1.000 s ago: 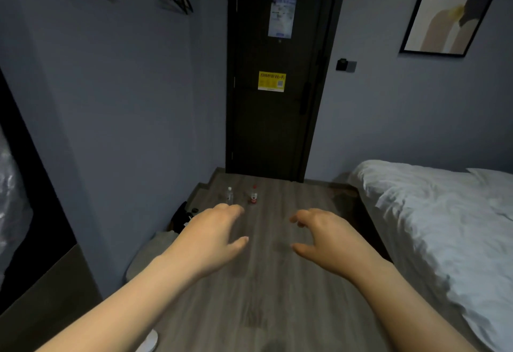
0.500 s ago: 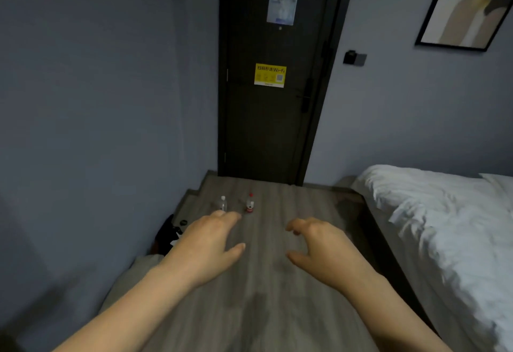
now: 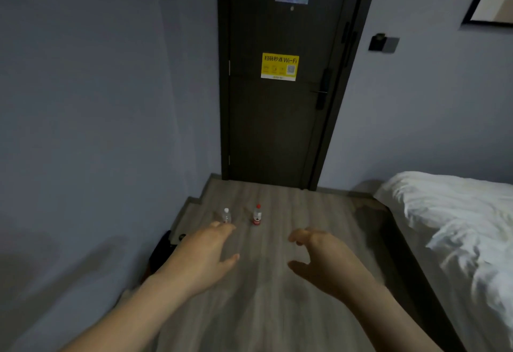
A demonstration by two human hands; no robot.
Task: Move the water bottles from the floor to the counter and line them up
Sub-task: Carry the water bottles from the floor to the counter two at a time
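Note:
Two small water bottles stand upright on the wooden floor in front of the dark door. The clear bottle with a white cap [image 3: 226,215] is on the left; the bottle with a red cap and red label [image 3: 257,215] is to its right. My left hand [image 3: 204,257] is stretched forward with fingers spread, its fingertips overlapping the base of the clear bottle in the image but still far short of it. My right hand [image 3: 323,258] reaches out beside it, fingers curled apart, holding nothing. No counter is in view.
A bed with white sheets [image 3: 455,229] fills the right side. The dark door [image 3: 280,74] closes off the far end, and a grey wall [image 3: 97,129] runs along the left. A dark object [image 3: 163,251] lies on the floor by that wall.
The view has moved forward toward the door and the bottles, which look larger now. Both hands stay outstretched and empty.

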